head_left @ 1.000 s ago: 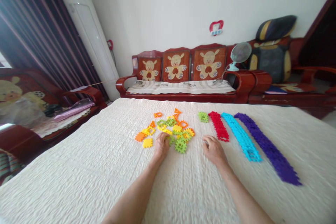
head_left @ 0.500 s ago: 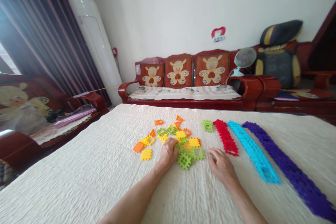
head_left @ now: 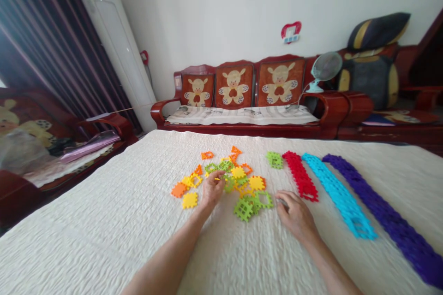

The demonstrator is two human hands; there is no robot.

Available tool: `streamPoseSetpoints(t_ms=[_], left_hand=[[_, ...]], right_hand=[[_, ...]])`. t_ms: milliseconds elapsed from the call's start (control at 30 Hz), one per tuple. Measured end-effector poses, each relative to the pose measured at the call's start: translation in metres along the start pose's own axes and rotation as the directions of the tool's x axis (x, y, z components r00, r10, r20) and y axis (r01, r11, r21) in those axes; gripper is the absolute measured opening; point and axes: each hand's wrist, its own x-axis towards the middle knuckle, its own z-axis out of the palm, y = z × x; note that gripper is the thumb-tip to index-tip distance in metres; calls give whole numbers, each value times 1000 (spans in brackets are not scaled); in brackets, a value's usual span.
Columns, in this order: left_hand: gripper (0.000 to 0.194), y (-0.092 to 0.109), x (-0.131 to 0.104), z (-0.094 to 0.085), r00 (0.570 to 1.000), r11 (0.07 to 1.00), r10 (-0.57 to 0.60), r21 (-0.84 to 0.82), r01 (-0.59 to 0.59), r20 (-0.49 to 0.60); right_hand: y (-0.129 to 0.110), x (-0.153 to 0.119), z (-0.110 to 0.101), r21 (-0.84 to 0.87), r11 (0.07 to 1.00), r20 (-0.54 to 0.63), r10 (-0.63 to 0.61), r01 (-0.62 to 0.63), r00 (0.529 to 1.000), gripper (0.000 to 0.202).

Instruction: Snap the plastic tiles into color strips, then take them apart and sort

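My left hand (head_left: pixel 213 188) is at the left side of a loose pile of flat, notched plastic interlocking tiles. Its fingers are bent together over the pile, hiding whatever they may hold. Around it lie a yellow tile (head_left: pixel 190 200), an orange tile (head_left: pixel 179 189) and green tiles (head_left: pixel 225 165). My right hand (head_left: pixel 295 214) rests low over the cloth with curled fingers, just right of a green open-frame tile (head_left: pixel 265 199). What lies inside that curl, if anything, is hidden. A green lattice tile (head_left: pixel 243 210) sits between the hands.
Right of the pile stand a separate green stack (head_left: pixel 274 160) and rows of joined or stacked tiles: red (head_left: pixel 300 175), light blue (head_left: pixel 337 196) and purple (head_left: pixel 380 219). A cream quilted cloth (head_left: pixel 114 221) covers the table. Behind it are a wooden sofa (head_left: pixel 242 130) and a fan (head_left: pixel 327 67).
My left hand has shifted left and farther from me, uncovering some green tiles. My right hand stays nearly in place. The camera view has tilted slightly.
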Motion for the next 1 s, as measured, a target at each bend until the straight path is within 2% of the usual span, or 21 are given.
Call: streamPoseSetpoints(t_ms=[67, 200, 300, 367, 467, 567, 633, 700, 800, 1000], left_hand=[[29, 1, 3, 3, 999, 997, -43, -64, 44, 16], [26, 8, 17, 25, 999, 995, -21, -98, 23, 27], [26, 20, 32, 44, 999, 999, 29, -46, -27, 39], [27, 27, 37, 51, 994, 995, 103, 3, -104, 45], [31, 31, 32, 51, 960, 956, 274, 96, -278, 55], [33, 25, 17, 44, 898, 880, 425, 180, -439, 111], [33, 18, 6, 42, 861, 830, 481, 229, -508, 168], [32, 12, -1, 41, 833, 790, 505, 268, -552, 225], [31, 6, -3, 44, 814, 762, 511, 292, -577, 276], [28, 14, -1, 43, 814, 788, 520, 223, -574, 258]], right_hand=[[-1, 0, -1, 11, 1000, -1, 11, -11, 1000, 22], [-3, 0, -1, 31, 999, -7, 21, -21, 1000, 21], [-4, 0, -2, 42, 999, -19, 33, -32, 999, 21], [-6, 0, -3, 48, 998, -21, 45, -44, 999, 21], [-10, 1, -6, 71, 996, 8, 53, -54, 999, 20], [-16, 1, -11, 140, 990, 74, 22, -33, 997, 25], [-20, 1, -14, 176, 984, 114, -20, 0, 993, 34], [-25, 0, -14, 171, 985, 138, -53, 29, 989, 42], [-33, -1, -11, 133, 989, 175, -90, 67, 980, 48], [-38, -1, -6, 103, 993, 189, -70, 51, 979, 48]])
